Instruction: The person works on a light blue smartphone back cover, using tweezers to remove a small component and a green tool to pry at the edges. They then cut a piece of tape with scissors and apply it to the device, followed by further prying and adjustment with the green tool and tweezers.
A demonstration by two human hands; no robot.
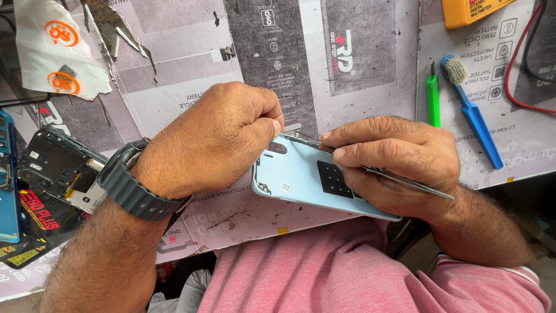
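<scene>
Phone cover, pinched in my left hand, wants my right hand's tweezers kept shallow along its top edge.

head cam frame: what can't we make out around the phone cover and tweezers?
- Tweezers tips: head view, hidden behind the right hand fingers.
- Top edge of the light blue phone cover: covered by the left hand.
- What the left hand pinches: hidden inside the fist.
- Yellow meter: cut off by the top edge.
- Blue phone: cut off by the left edge.
- Red wire: runs out at the right edge.
</scene>
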